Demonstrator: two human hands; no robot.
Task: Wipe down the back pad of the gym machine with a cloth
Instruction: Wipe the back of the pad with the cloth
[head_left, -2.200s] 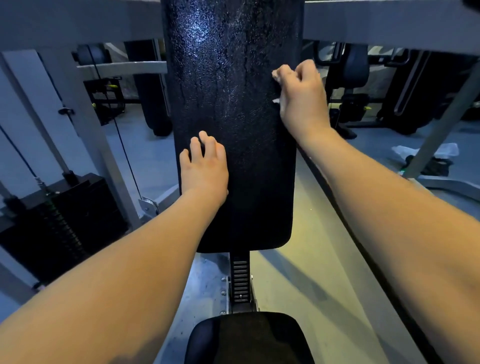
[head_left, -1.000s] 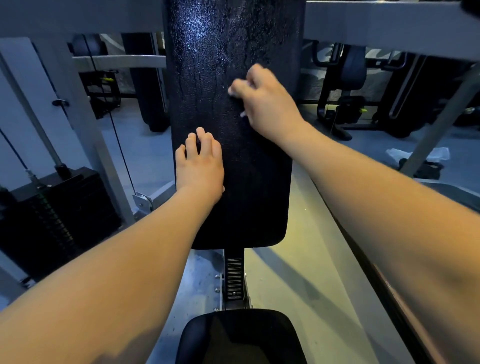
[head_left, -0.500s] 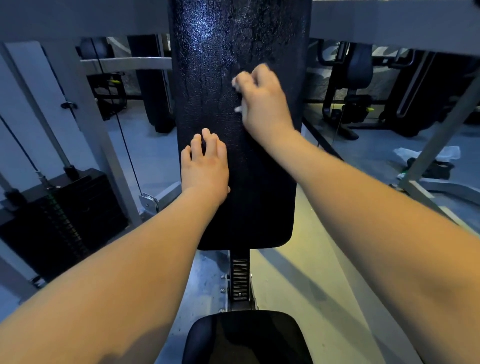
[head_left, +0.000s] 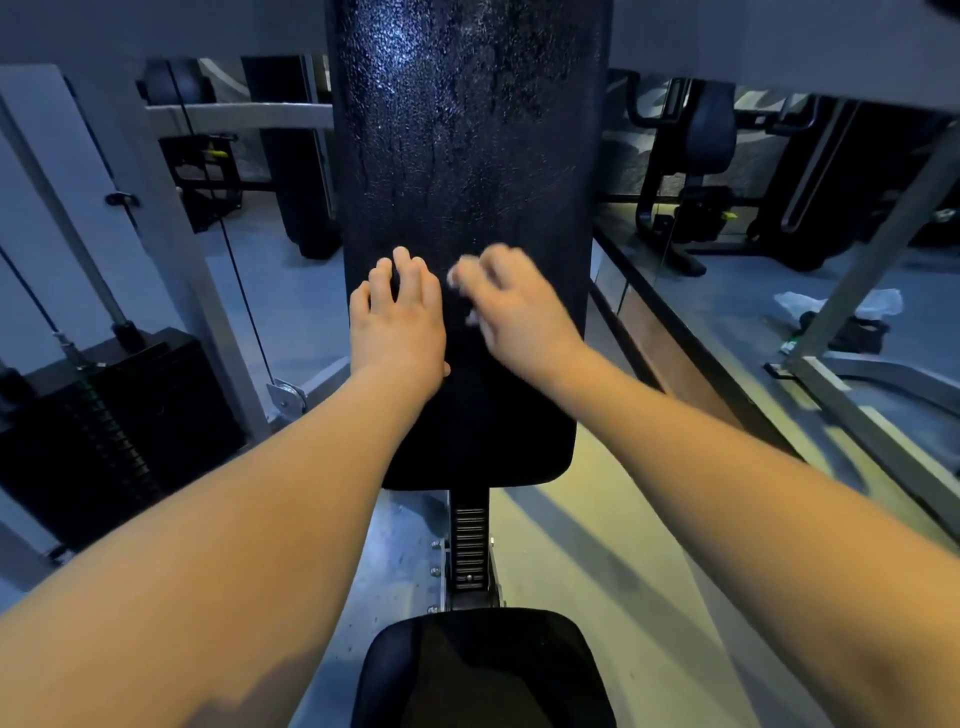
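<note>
Gym pad (head_left: 467, 130): my left grip (head_left: 397, 317) lies flat, fingers spread; right grip (head_left: 514, 306), at its 3 o'clock, clutches cloth (head_left: 458, 275). I'd overlap strokes toward 6.

1. Black, with a pebbled, cracked grain and pale glints, top centre: back pad (head_left: 467, 130).
2. Plain matte black, bottom centre: seat (head_left: 488, 670).
3. Pale grey, upper left: frame (head_left: 156, 31).
4. Black with fine horizontal ribbing, lower left: weight stack (head_left: 104, 426).
5. Blue-grey, turning yellow-green at lower right: floor (head_left: 597, 561).
6. White slivers, mid-frame: cloth (head_left: 471, 318).
7. White, far right: crumpled sheet (head_left: 836, 304).
</note>
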